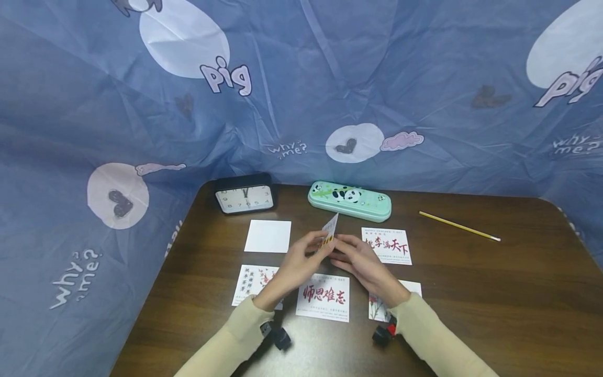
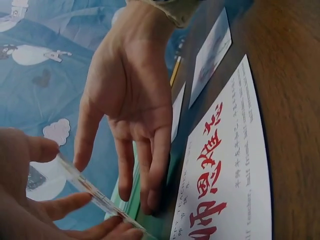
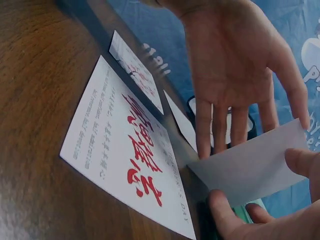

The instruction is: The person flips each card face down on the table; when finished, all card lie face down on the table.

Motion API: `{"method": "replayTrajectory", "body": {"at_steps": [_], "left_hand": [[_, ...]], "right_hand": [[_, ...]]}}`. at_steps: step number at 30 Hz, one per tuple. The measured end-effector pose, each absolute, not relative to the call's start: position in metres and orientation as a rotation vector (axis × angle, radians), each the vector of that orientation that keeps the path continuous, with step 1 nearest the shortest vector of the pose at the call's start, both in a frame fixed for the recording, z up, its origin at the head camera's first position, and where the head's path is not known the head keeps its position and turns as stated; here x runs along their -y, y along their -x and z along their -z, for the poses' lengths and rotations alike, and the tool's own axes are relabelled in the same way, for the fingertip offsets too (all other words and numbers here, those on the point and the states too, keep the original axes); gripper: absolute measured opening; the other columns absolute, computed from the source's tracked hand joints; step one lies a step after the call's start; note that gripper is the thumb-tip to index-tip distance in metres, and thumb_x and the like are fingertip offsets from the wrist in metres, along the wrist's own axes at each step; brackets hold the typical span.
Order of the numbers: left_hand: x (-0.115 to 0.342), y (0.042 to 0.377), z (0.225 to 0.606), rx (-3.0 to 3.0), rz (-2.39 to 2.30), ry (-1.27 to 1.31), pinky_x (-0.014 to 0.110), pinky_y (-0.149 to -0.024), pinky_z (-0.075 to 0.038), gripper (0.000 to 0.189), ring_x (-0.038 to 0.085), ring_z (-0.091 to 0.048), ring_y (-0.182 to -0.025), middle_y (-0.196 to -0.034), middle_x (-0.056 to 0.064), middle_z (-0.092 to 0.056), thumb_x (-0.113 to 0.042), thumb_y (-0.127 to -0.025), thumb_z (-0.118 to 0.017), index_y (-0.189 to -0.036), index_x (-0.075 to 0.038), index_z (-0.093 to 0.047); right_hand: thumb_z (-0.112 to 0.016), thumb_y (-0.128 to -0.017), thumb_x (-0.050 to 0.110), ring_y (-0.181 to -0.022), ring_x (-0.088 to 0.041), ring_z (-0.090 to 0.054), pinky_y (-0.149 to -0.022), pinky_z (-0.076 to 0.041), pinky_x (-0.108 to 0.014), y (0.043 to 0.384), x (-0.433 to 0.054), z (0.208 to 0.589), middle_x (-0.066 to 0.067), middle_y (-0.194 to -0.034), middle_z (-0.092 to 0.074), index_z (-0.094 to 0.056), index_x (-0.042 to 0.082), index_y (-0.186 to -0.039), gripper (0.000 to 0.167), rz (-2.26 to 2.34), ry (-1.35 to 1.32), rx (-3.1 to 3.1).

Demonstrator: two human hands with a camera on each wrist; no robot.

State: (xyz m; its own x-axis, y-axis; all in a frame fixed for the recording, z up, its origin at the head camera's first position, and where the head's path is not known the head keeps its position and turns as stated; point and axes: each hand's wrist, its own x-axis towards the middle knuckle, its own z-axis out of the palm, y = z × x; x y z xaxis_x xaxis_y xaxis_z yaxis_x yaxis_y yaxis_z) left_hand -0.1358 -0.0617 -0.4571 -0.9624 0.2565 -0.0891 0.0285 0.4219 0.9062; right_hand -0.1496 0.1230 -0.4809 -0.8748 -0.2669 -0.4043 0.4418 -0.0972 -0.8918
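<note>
left hand (image 1: 301,261): here it is, thumb and fingertips pinching the held card (image 3: 255,165) by its edges.
right hand (image 1: 363,263): in on the other side, thumb and fingers pinching that same card, so it sits between the two hands.
where it is: up off the table, tilted on edge, above the ground between the middle card and the pencil case.
printed side: lines of small writing, and a run of yellow-orange shapes low down, partly behind the fingers.
back: plain, pale, smooth and matt, a thin stiff rectangle with crisp straight edges.
middle card (image 1: 322,312): flat just below the hands, white, bold red brushstrokes with finer print around them.
blossom card (image 1: 249,280): off to the left, black characters beside red flowers, one end under the left forearm.
flower card (image 1: 376,310): opposite, red blooms on thin stems, largely covered by the right arm.
blank card (image 1: 267,236): farther up on the left, clean white face showing.
upper right card (image 1: 387,255): more red brush characters, lying flat.
pencil case (image 1: 348,203): mint green, rounded corners, glossy, a panda on the lid.
clock (image 1: 245,196): black squared case, white face, dark numerals.
pencil (image 1: 459,226): slim, yellow, lying slantwise with a pale end.
table (image 1: 518,293): dark brown wood grain, a soft sheen near the front.
backdrop (image 1: 292,104): blue creased cloth, cartoon patches and lettering.
sleeves (image 1: 212,348): cream, plain, snug at the wrists.
</note>
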Motion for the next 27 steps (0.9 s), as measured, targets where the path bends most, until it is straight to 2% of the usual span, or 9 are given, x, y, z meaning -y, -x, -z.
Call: {"method": "replayTrajectory", "body": {"at_steps": [5, 8, 13, 16, 22, 27], "left_hand": [[0.061, 0.135, 0.457, -2.295, -1.831, -0.256, 0.049, -0.103, -0.059, 0.044, 0.04, -0.065, -0.129, -0.143, 0.016, -0.064, -0.034, -0.107, -0.059, -0.146, -0.013, -0.058], [0.06, 0.135, 0.458, -2.165, -1.994, -0.228, 0.04, -0.098, -0.062, 0.042, 0.043, -0.065, -0.127, -0.141, 0.02, -0.062, -0.025, -0.106, -0.061, -0.145, -0.009, -0.058], [0.06, 0.135, 0.457, -2.066, -2.162, -0.246, 0.041, -0.097, -0.063, 0.04, 0.043, -0.067, -0.122, -0.137, 0.026, -0.062, -0.012, -0.103, -0.061, -0.143, -0.004, -0.058], [0.062, 0.134, 0.455, -2.053, -2.238, -0.262, 0.04, -0.095, -0.064, 0.04, 0.037, -0.07, -0.116, -0.134, 0.027, -0.062, -0.004, -0.101, -0.06, -0.141, -0.001, -0.058], [0.068, 0.136, 0.455, -2.143, -2.327, -0.182, 0.032, -0.086, -0.066, 0.038, 0.013, -0.071, -0.096, -0.117, 0.026, -0.064, 0.007, -0.096, -0.062, -0.133, 0.002, -0.065], [0.076, 0.138, 0.459, -2.17, -2.344, -0.112, 0.031, -0.082, -0.066, 0.036, 0.011, -0.068, -0.087, -0.108, 0.024, -0.062, 0.012, -0.093, -0.062, -0.128, 0.005, -0.068]], "right_hand": [[-0.061, -0.106, 0.035, -0.145, -0.04, -0.05, -0.118, -0.048, -0.044, 0.149, -0.121, 0.478, -0.025, -0.158, -0.044, -0.031, 0.0, -0.159, 0.07, 2.01, -0.181, -1.738], [-0.066, -0.102, 0.04, -0.142, -0.039, -0.053, -0.115, -0.051, -0.044, 0.149, -0.119, 0.476, -0.024, -0.155, -0.048, -0.034, 0.003, -0.158, 0.075, 2.0, -0.222, -1.777], [-0.071, -0.099, 0.04, -0.133, -0.033, -0.06, -0.111, -0.055, -0.04, 0.15, -0.119, 0.473, -0.023, -0.15, -0.052, -0.036, 0.004, -0.155, 0.075, 2.017, -0.276, -1.836], [-0.07, -0.1, 0.038, -0.132, -0.031, -0.061, -0.107, -0.057, -0.039, 0.152, -0.121, 0.473, -0.022, -0.15, -0.053, -0.038, 0.004, -0.154, 0.071, 2.029, -0.299, -1.85], [-0.069, -0.101, 0.035, -0.132, -0.03, -0.062, -0.102, -0.06, -0.035, 0.152, -0.128, 0.473, -0.019, -0.15, -0.054, -0.042, 0.007, -0.152, 0.064, 2.016, -0.375, -1.872], [-0.066, -0.102, 0.028, -0.128, -0.025, -0.064, -0.098, -0.061, -0.031, 0.152, -0.135, 0.47, -0.019, -0.151, -0.055, -0.043, 0.007, -0.152, 0.058, 2.027, -0.397, -1.9]]}}
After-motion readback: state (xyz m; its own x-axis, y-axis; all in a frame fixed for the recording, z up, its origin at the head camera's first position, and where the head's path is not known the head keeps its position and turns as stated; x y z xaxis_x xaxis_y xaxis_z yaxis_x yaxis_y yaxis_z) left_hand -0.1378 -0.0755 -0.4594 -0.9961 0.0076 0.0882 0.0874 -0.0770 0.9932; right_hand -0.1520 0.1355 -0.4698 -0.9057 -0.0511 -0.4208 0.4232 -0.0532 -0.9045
